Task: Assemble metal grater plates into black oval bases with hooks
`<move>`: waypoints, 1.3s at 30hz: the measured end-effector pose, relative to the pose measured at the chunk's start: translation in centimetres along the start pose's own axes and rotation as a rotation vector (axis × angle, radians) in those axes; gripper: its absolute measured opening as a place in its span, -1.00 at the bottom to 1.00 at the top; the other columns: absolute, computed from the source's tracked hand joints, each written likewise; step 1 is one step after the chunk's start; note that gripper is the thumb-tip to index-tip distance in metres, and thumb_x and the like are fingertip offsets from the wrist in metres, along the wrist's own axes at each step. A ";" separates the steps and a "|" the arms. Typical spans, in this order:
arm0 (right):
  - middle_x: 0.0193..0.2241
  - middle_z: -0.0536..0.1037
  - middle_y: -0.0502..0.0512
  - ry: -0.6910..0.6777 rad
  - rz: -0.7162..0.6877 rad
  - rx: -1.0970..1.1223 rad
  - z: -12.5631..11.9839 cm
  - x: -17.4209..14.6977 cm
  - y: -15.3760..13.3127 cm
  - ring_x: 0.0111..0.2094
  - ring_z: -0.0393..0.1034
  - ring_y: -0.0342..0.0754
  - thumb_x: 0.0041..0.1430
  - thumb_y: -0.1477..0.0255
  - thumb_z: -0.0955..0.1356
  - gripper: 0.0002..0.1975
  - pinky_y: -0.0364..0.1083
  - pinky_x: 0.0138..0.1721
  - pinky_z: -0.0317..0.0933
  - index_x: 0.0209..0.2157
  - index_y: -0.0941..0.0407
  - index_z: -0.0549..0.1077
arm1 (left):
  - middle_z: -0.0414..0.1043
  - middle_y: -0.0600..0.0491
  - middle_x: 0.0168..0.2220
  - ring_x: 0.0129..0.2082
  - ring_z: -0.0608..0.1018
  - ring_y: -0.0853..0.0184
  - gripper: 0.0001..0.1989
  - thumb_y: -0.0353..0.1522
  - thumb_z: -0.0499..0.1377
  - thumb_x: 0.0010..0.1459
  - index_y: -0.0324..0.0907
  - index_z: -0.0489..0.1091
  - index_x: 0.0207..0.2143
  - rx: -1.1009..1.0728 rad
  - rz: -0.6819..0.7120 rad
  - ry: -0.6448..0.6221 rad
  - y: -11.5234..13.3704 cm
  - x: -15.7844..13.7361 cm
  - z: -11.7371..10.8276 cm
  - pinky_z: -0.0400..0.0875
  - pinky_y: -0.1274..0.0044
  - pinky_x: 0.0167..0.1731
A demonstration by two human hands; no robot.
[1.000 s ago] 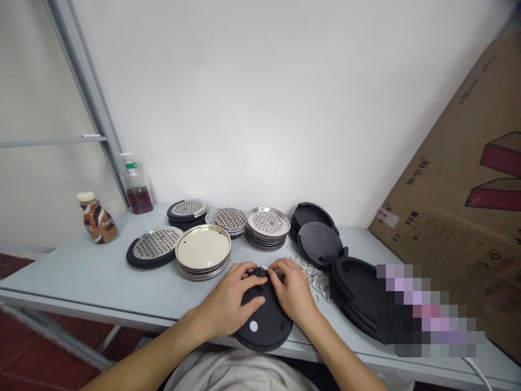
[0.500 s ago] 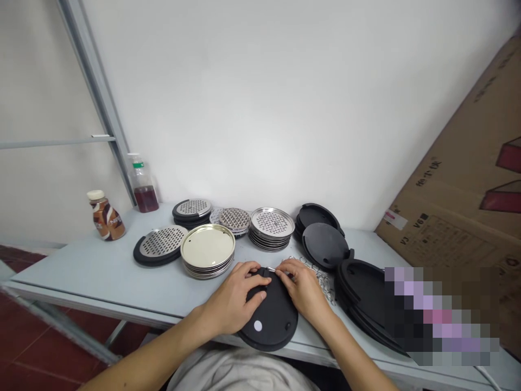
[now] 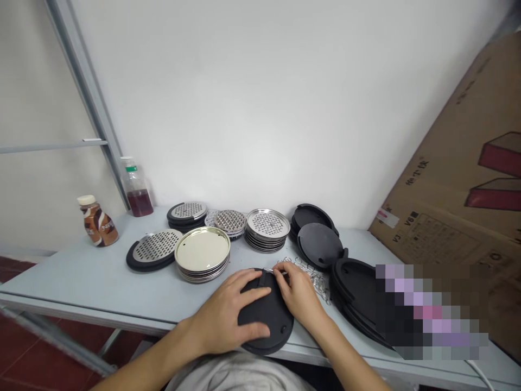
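Note:
A round black plastic base [image 3: 277, 310] lies at the table's front edge, directly before me. My left hand [image 3: 234, 309] rests on its left part with fingers and thumb spread; the thumb reaches over the lower middle. At the far rim, my right hand [image 3: 295, 285] pinches a small bent metal wire clip [image 3: 268, 270] between thumb and forefinger. The clip sits at or near a raised slot on the rim; its exact fit is hidden by my fingers. A loose pile of similar wire clips [image 3: 319, 282] lies just beyond my right hand.
Behind stand stacked cream-coloured metal discs [image 3: 203, 250], perforated grater discs [image 3: 268, 224] and black-rimmed grater discs [image 3: 157, 247]. More black bases [image 3: 356, 282] are stacked to the right, near a large cardboard box [image 3: 439, 206]. Two bottles [image 3: 100, 222] [image 3: 139, 198] stand at left.
My left hand has spread wider, its thumb sliding down over the base and covering the white round spot. My right hand stays pinched at the far rim. The whole view has shifted slightly.

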State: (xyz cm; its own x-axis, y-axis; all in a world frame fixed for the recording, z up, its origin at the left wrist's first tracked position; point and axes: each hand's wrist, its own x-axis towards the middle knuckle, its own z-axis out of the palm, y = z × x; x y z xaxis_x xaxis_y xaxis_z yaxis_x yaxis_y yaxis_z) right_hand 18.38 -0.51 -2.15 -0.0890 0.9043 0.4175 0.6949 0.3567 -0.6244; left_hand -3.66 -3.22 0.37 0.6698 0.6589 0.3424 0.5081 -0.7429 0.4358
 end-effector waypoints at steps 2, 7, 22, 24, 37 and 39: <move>-0.37 0.57 0.13 0.007 0.033 0.019 0.0 -0.1 -0.1 -0.30 0.47 0.09 0.30 0.40 0.20 -0.79 0.01 -0.22 0.24 -0.32 0.08 0.43 | 0.08 -0.15 0.36 0.33 0.16 -0.11 -0.19 0.05 0.33 0.01 0.00 0.27 0.26 0.071 0.045 -0.068 0.4 -0.5 0.0 -0.03 -0.02 0.27; -0.43 0.55 0.09 0.035 0.104 0.066 -0.2 0.0 -0.3 -0.37 0.44 0.08 0.28 0.34 0.20 -0.81 0.00 -0.27 0.19 -0.35 0.07 0.38 | -0.04 -0.24 0.39 0.37 0.03 -0.19 -0.01 -0.03 0.42 -0.08 -0.05 0.11 0.34 0.202 0.051 -0.169 1.6 -1.0 0.8 -0.14 -0.14 0.25; -0.64 0.46 -0.01 -0.009 0.434 0.473 -0.5 0.8 1.3 -0.56 0.31 -0.05 -0.01 0.34 0.30 -0.74 -0.10 -0.48 0.13 -0.41 0.15 0.58 | 0.44 -0.04 0.14 0.15 0.46 0.20 -0.32 -0.65 0.07 0.03 -0.11 0.22 0.22 0.013 0.240 0.163 2.8 -1.3 -1.3 0.31 0.28 0.22; -0.64 0.44 -0.02 -0.009 0.457 0.537 -0.5 0.9 1.2 -0.56 0.29 -0.07 0.00 0.30 0.33 -0.75 -0.11 -0.48 0.10 -0.42 0.15 0.58 | 0.46 -0.02 0.12 0.14 0.47 0.21 -0.33 -0.65 0.08 0.04 -0.10 0.23 0.21 -0.047 0.227 0.196 2.9 -1.2 -1.4 0.33 0.33 0.19; -0.56 0.58 0.10 -0.026 0.565 0.848 -1.3 0.6 -0.5 -0.41 0.45 0.09 0.10 -0.12 0.31 -0.44 -0.03 -0.38 0.24 -0.40 0.11 0.59 | 0.52 0.04 0.04 0.07 0.52 0.20 -0.68 -0.25 0.23 0.27 -0.07 0.41 0.05 -0.994 -0.492 0.626 2.3 0.8 0.8 0.39 0.49 0.06; -0.47 0.63 0.12 -0.025 0.554 0.886 -1.2 0.6 -0.5 -0.35 0.48 0.12 0.13 -0.12 0.29 -0.44 -0.01 -0.32 0.27 -0.33 0.09 0.61 | 0.48 0.03 0.10 0.14 0.46 0.19 -0.63 -0.26 0.26 0.25 -0.06 0.38 0.09 -1.226 -0.556 0.667 2.3 1.3 1.1 0.37 0.46 0.10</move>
State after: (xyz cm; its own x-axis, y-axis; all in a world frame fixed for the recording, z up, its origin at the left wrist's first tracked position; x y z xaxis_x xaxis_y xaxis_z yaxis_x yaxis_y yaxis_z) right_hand 18.83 -0.45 -0.81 0.0603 0.9947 -0.0829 -0.1279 -0.0747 -0.9890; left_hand -1.02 -4.23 0.94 0.0144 0.9980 0.0620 -0.3747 -0.0520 0.9257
